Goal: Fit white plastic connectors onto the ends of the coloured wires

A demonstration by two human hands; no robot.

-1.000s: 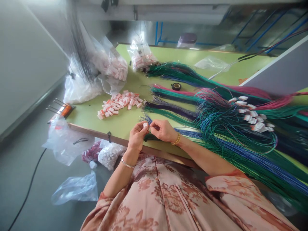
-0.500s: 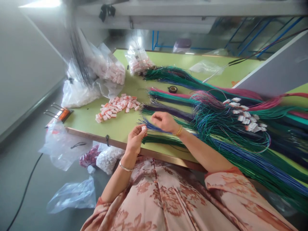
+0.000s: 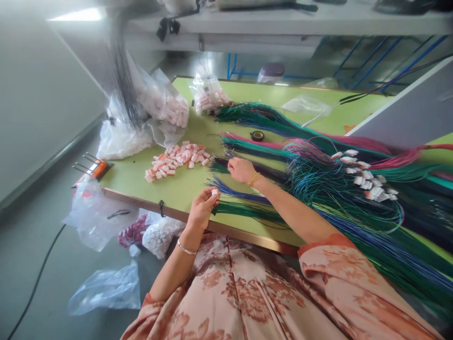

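Green table [image 3: 170, 186] fills mid frame, loaded with long wire bundles [image 3: 354, 222] in green, blue, purple and pink sweeping from centre to the right edge. Judged progress: partway. A cluster of finished connectors [image 3: 364, 177] already on wire ends sits right of centre, while a loose pile of white-and-orange connectors [image 3: 177, 160] left of centre and full plastic bags [image 3: 159, 106] at upper left look unused, so plenty is left.

Right hand [image 3: 240, 170] reaches up to the purple wire ends [image 3: 226, 163] at frame centre, fingers curled narrow on them; can't tell if a single wire is pinched yet. Left hand [image 3: 202, 208] sits at the table's near edge, lower centre, pinching one small white connector [image 3: 214, 192] between fingertips, raised off the table.

Hard to make out: how many wires are already in the held connector, too small. Bag contents blurred. Wire bundles cut off at the right edge. Small tape roll [image 3: 257, 136] above centre, orange tool [image 3: 94, 167] on the table's left corner.
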